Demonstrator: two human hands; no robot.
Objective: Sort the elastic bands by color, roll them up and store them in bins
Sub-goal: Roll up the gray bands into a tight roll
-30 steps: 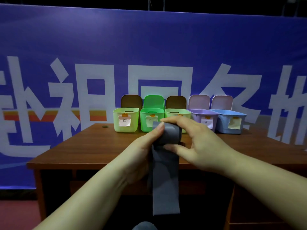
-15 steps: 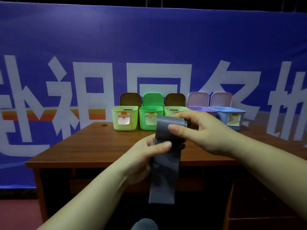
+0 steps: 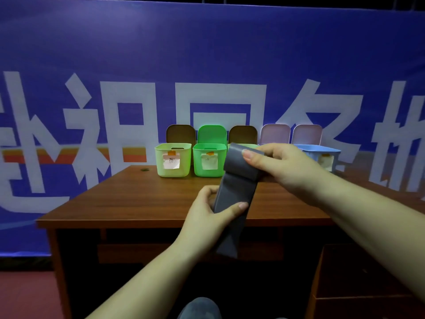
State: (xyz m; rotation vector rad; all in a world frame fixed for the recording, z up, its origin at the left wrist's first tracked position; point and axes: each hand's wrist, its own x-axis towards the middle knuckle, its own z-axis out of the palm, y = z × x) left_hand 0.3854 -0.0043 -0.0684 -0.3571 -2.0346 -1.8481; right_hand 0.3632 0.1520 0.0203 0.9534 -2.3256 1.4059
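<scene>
**Grey band held above near table edge**

Grey flat elastic band [image 3: 236,194] held in the air over the near edge of the brown wooden table [image 3: 138,203], upper end rolled, lower end hanging free below the tabletop level. Right hand [image 3: 280,166] curled round the rolled upper end, thumb across the front of the roll, fingers behind it. Left hand [image 3: 211,215] lower down, thumb pinching the flat part of the band from the front, other fingers curled behind.

Along the far edge of the table, set in a row: pale yellow-green plastic bin [image 3: 173,160] at the left, bright green plastic bin [image 3: 208,160] just beside it, light blue plastic bin [image 3: 322,155] at the right end. Bins between these mostly hidden behind the band and the right hand; colours not fully readable. Paper labels on the bin fronts, writing too small to read. Lids standing upright behind the bins.

Bare tabletop open between the bin row and the near edge, widest at the left. Blue banner with large white characters [image 3: 207,65] directly behind the table.
</scene>
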